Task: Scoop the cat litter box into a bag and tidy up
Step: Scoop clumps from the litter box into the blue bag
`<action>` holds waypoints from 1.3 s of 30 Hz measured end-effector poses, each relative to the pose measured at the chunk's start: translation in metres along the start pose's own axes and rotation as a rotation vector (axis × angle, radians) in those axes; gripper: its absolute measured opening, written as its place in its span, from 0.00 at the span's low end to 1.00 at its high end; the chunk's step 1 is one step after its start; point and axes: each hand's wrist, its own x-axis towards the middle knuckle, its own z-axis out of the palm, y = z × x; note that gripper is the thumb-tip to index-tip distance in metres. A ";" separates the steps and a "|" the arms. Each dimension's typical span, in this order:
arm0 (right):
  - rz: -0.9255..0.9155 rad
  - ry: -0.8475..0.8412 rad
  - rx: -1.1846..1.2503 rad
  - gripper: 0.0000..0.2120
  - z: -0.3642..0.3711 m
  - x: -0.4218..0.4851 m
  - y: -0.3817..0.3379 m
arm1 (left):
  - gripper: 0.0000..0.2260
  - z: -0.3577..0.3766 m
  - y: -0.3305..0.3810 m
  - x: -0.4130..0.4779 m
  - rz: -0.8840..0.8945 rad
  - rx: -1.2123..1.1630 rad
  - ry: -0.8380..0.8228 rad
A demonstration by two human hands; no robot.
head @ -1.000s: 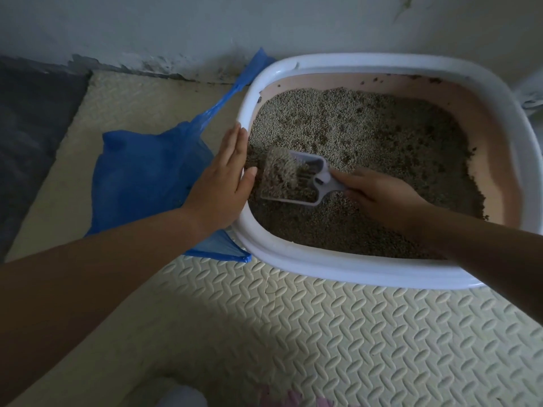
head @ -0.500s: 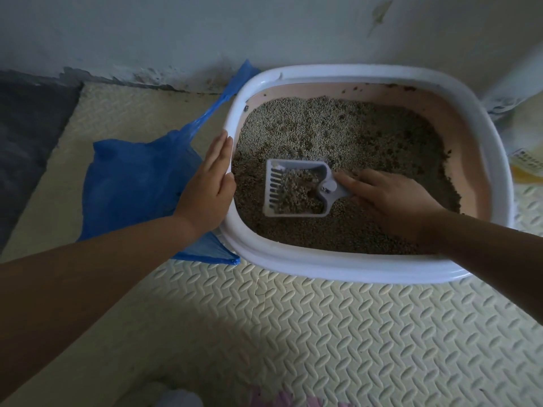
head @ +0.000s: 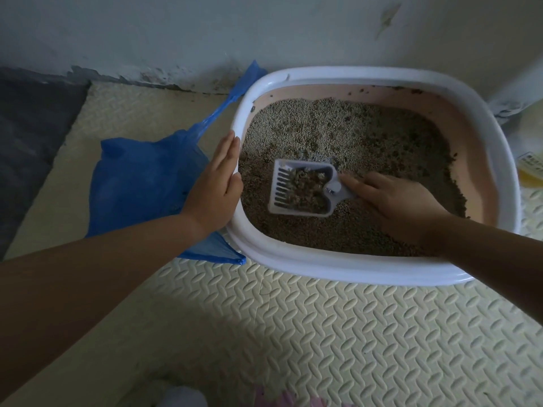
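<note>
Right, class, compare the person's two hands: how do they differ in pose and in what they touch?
The left hand lies flat, fingers straight; the right hand grips the scoop. The left hand rests against the rim of the litter box, outside; the right hand is inside, over the litter. Both are bare.

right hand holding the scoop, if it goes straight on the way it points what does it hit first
Likely the left wall of the litter box, under the left hand resting on its rim; the scoop the right hand grips would plough through litter meanwhile.
</note>
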 end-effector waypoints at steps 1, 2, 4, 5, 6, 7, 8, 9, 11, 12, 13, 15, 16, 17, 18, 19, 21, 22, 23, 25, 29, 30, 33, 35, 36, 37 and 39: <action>0.017 0.007 0.009 0.25 -0.001 0.001 0.001 | 0.26 0.000 0.000 0.000 0.002 -0.001 -0.002; 0.050 0.023 0.021 0.24 -0.003 0.003 0.004 | 0.26 -0.001 0.001 0.000 0.003 -0.004 -0.007; 0.124 0.046 -0.014 0.23 -0.004 0.008 0.013 | 0.26 -0.002 0.002 -0.001 0.006 -0.003 -0.015; 0.152 0.021 -0.062 0.22 -0.005 0.011 0.019 | 0.26 -0.002 0.002 -0.001 0.007 0.002 -0.016; 0.163 -0.018 -0.118 0.22 -0.006 0.015 0.023 | 0.26 -0.003 0.002 -0.001 0.008 0.006 -0.017; 0.164 -0.061 -0.164 0.22 -0.009 0.019 0.026 | 0.26 -0.002 0.002 -0.001 0.011 0.008 -0.019; 0.157 -0.101 -0.189 0.22 -0.012 0.025 0.027 | 0.26 -0.002 0.001 -0.001 0.012 0.004 -0.020; 0.143 -0.131 -0.198 0.21 -0.015 0.031 0.025 | 0.26 -0.002 0.001 0.000 0.012 -0.004 -0.021; 0.100 -0.174 -0.204 0.19 -0.020 0.048 0.015 | 0.26 -0.001 0.000 0.000 0.007 -0.025 -0.016; 0.082 -0.199 -0.207 0.17 -0.022 0.058 0.009 | 0.26 0.000 0.000 0.000 0.006 -0.035 -0.013; 0.072 -0.227 -0.208 0.16 -0.023 0.068 0.002 | 0.26 0.000 0.000 -0.001 0.004 -0.045 -0.012; 0.060 -0.269 -0.223 0.14 -0.023 0.086 -0.008 | 0.26 0.001 0.001 -0.001 -0.002 -0.067 -0.012; 0.056 -0.281 -0.232 0.14 -0.021 0.094 -0.013 | 0.26 0.002 0.001 -0.001 -0.005 -0.075 -0.010; 0.053 -0.290 -0.241 0.15 -0.018 0.102 -0.018 | 0.26 0.002 0.001 -0.001 -0.005 -0.080 -0.005; 0.047 -0.294 -0.251 0.15 -0.014 0.110 -0.025 | 0.26 0.002 0.001 -0.001 -0.001 -0.082 0.000; 0.041 -0.287 -0.265 0.15 -0.010 0.117 -0.031 | 0.26 0.002 0.002 0.000 0.001 -0.084 0.004; 0.032 -0.244 -0.276 0.17 0.000 0.126 -0.039 | 0.26 0.002 0.002 -0.001 0.001 -0.088 0.007; 0.031 -0.219 -0.264 0.19 0.003 0.127 -0.039 | 0.26 0.002 0.002 -0.001 0.004 -0.089 0.010; 0.025 -0.197 -0.245 0.21 0.008 0.124 -0.036 | 0.26 0.002 0.002 -0.001 0.012 -0.089 0.014; 0.004 -0.165 -0.190 0.28 0.020 0.114 -0.025 | 0.26 0.002 0.002 0.000 0.017 -0.084 0.015; 0.023 -0.103 0.007 0.25 0.046 0.099 -0.014 | 0.26 0.001 0.002 -0.001 0.004 -0.067 0.008; 0.027 -0.096 0.042 0.25 0.050 0.097 -0.013 | 0.26 0.001 0.002 -0.001 0.006 -0.067 0.008; 0.049 -0.049 0.120 0.24 0.057 0.085 -0.009 | 0.26 0.000 0.002 -0.002 0.001 -0.055 0.014; 0.098 0.008 0.174 0.24 0.053 0.074 -0.004 | 0.26 -0.001 0.001 -0.001 0.008 -0.043 0.023; 0.116 0.038 0.191 0.23 0.050 0.068 -0.001 | 0.26 -0.001 0.000 0.000 0.009 -0.041 0.022; 0.120 0.058 0.189 0.23 0.046 0.062 0.003 | 0.26 -0.001 0.001 -0.001 0.006 -0.039 0.017; 0.110 0.074 0.159 0.23 0.037 0.050 0.011 | 0.26 0.000 0.001 -0.002 -0.002 -0.033 0.012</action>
